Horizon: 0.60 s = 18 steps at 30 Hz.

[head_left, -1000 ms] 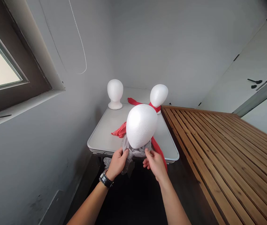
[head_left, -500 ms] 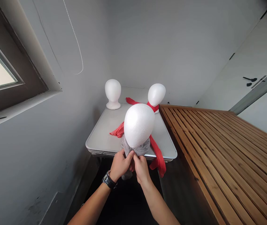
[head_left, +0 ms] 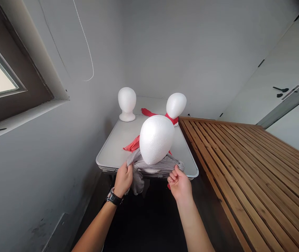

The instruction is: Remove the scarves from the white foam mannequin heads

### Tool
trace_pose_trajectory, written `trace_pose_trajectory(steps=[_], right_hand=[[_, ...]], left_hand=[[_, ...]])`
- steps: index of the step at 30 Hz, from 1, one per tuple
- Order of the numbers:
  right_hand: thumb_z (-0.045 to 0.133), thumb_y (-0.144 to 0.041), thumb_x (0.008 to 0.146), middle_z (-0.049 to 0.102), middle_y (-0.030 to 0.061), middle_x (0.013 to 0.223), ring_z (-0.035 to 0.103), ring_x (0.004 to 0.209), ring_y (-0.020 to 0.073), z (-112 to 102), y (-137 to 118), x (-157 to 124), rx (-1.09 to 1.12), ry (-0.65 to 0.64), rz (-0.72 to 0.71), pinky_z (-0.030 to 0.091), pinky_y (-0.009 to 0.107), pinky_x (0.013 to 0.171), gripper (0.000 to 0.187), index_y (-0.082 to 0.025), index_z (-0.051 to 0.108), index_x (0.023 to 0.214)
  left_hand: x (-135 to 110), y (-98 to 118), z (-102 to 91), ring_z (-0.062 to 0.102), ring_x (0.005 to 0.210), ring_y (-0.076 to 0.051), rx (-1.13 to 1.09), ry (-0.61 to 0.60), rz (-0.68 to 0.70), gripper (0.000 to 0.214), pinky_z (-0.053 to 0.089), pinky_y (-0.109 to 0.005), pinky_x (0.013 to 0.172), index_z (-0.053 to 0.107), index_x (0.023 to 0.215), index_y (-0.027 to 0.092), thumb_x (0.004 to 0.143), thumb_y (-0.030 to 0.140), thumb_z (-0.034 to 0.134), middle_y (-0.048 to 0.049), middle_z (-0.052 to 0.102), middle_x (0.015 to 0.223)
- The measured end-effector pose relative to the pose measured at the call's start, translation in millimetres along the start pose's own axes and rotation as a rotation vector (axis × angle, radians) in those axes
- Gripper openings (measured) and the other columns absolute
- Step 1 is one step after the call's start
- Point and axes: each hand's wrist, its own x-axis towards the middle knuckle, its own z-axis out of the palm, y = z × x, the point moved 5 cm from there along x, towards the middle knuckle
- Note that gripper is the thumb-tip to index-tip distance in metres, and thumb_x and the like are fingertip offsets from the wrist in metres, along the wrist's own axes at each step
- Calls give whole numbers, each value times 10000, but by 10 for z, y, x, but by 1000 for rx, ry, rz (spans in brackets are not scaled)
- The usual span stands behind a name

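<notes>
A white foam head (head_left: 156, 139) stands at the near edge of a small white table (head_left: 115, 148). A grey scarf (head_left: 162, 163) is wrapped round its neck. My left hand (head_left: 123, 179), with a wristwatch, is closed on the scarf's left end. My right hand (head_left: 179, 181) is closed on its right end. The two ends are drawn apart sideways. A loose grey tail hangs below my left hand.
A red scarf (head_left: 133, 145) lies on the table behind the near head. Two more foam heads stand at the back: a bare one (head_left: 127, 103) and one with a red scarf (head_left: 176, 106). A wooden slatted platform (head_left: 244, 164) adjoins on the right. Grey wall and window on the left.
Half a second ago both hands met under the head's neck at the scarf. Now they have pulled apart, left hand to the left, right hand to the right, stretching the scarf ends.
</notes>
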Motion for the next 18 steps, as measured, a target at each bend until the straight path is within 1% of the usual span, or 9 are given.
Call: trace_pose_trajectory(steps=[2, 4, 5, 7, 10, 13, 15, 16, 18], right_hand=[[729, -292, 904, 571, -37, 689, 521, 567, 116, -59, -68, 78, 50, -4, 11, 499, 249, 519, 182, -253, 562, 844], [676, -286, 947, 712, 5, 878, 665, 750, 156, -63, -121, 146, 110, -45, 22, 602, 300, 660, 57, -266, 624, 933], [652, -287, 965, 745, 19, 966, 704, 844, 171, -55, -145, 176, 136, -66, 27, 629, 324, 730, 20, -268, 645, 966], [620, -288, 989, 770, 31, 1067, 734, 978, 183, -40, -201, 235, 168, -90, 20, 647, 357, 848, 52, -266, 667, 996], [608, -292, 1003, 786, 26, 1074, 747, 1051, 182, -22, -320, 335, 165, -93, -26, 634, 373, 957, 79, -267, 682, 997], [597, -284, 1004, 791, 25, 994, 763, 985, 180, 5, -448, 456, 154, -60, -21, 636, 363, 943, 107, -255, 690, 959], [576, -271, 1004, 789, 36, 948, 770, 916, 188, 44, -521, 542, 125, -37, 37, 648, 366, 896, 140, -240, 697, 939], [566, -265, 1003, 789, 45, 933, 772, 892, 196, 72, -554, 585, 100, -32, 78, 653, 374, 872, 153, -233, 700, 936], [566, -251, 988, 788, 59, 904, 774, 858, 213, 136, -629, 668, 25, -32, 144, 661, 393, 828, 152, -219, 704, 932]], left_hand=[[41, -22, -49, 571, 787, -201, -2, 15, 8, 330, 390, -284, 740, 623, 886, 188, 1037, 401, 421, -32, 679, 840], [79, -29, -84, 576, 784, -202, 9, 12, 5, 318, 390, -285, 738, 629, 892, 189, 1036, 392, 432, -32, 681, 839], [96, -28, -103, 586, 793, -205, 13, 10, 2, 308, 393, -285, 741, 640, 908, 189, 1036, 383, 438, -35, 690, 853], [127, -18, -143, 610, 822, -214, 12, 10, -4, 285, 405, -287, 752, 663, 946, 193, 1035, 367, 457, -44, 714, 893], [171, 2, -208, 632, 839, -219, 6, 26, 6, 267, 417, -285, 744, 681, 947, 198, 1030, 352, 479, -50, 730, 909], [225, -3, -273, 591, 748, -200, 15, 63, -4, 278, 393, -277, 681, 666, 871, 197, 1022, 354, 493, -33, 685, 791], [278, -12, -308, 551, 700, -188, -2, 92, -32, 301, 372, -275, 647, 649, 819, 194, 1013, 378, 511, -23, 640, 725], [314, -13, -315, 551, 709, -187, -29, 98, -46, 312, 378, -274, 648, 653, 812, 190, 1006, 396, 523, -25, 639, 728], [407, -10, -296, 595, 789, -195, -149, 74, -79, 329, 428, -274, 690, 691, 855, 174, 987, 445, 558, -45, 685, 811]])
